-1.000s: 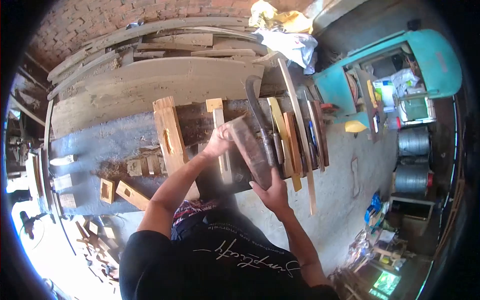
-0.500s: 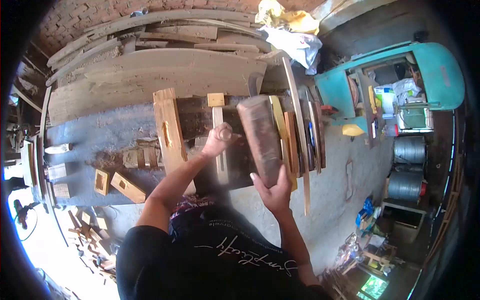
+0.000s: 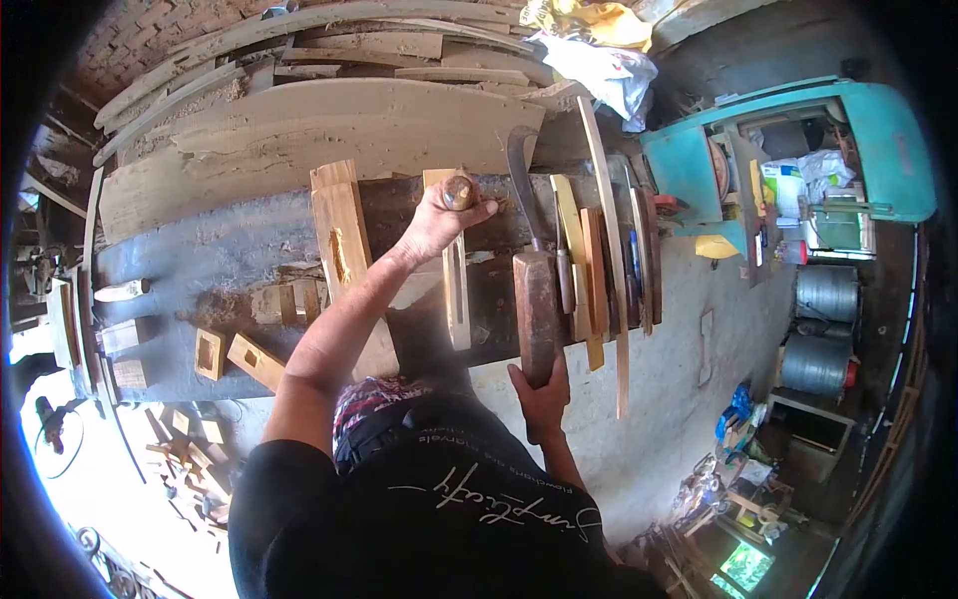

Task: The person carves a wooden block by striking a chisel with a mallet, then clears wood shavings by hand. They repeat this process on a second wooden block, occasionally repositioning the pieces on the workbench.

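Observation:
My left hand is wrapped around a chisel; its round wooden handle end faces up and its blade is hidden below the fist. Beneath it lies a narrow pale wooden piece with a long slot. My right hand grips the lower end of a heavy, worn wooden mallet, held to the right of that piece and apart from the chisel. Left of my forearm, a thicker beam with a cut mortise lies on the bench.
A curved sickle-like blade and several wooden strips lie right of the mallet. Two mortised blocks sit at the bench's near left. Long planks are stacked behind. A teal machine stands at far right.
My right hand has drawn the mallet nearer to my body and slightly right, uncovering the curved blade. My left hand has shifted farther up the bench with the chisel.

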A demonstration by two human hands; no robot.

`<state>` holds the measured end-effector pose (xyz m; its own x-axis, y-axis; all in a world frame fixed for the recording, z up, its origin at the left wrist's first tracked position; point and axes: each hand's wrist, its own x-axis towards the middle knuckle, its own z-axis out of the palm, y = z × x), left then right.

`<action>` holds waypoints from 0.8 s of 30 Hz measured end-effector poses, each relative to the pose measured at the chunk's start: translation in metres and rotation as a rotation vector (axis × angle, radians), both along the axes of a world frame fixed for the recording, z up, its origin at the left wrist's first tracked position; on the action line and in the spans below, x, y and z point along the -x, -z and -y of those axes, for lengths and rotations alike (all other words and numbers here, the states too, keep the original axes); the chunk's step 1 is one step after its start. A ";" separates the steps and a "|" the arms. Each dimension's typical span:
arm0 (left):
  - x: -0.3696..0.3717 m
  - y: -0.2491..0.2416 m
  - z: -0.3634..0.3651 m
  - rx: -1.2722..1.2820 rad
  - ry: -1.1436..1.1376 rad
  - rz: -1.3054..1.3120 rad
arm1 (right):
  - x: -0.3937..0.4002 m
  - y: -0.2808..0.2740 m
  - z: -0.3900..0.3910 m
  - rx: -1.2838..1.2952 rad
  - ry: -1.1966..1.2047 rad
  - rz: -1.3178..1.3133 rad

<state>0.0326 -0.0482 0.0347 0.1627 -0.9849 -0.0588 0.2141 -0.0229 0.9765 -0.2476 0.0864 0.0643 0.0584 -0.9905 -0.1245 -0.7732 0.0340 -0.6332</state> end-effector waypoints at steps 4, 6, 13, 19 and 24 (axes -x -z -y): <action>0.003 -0.002 -0.004 0.015 0.054 -0.024 | 0.001 0.004 -0.004 0.105 -0.055 0.052; 0.006 0.000 -0.007 0.011 0.077 -0.004 | 0.001 0.006 -0.005 0.059 -0.035 0.049; 0.013 0.005 -0.006 0.005 0.202 0.169 | 0.000 0.005 -0.006 -0.077 -0.037 0.104; 0.010 0.008 -0.006 0.036 0.236 0.195 | 0.007 0.011 -0.016 -0.045 -0.053 0.108; 0.006 0.012 -0.004 0.076 0.140 0.536 | 0.007 0.012 -0.021 -0.052 -0.036 0.121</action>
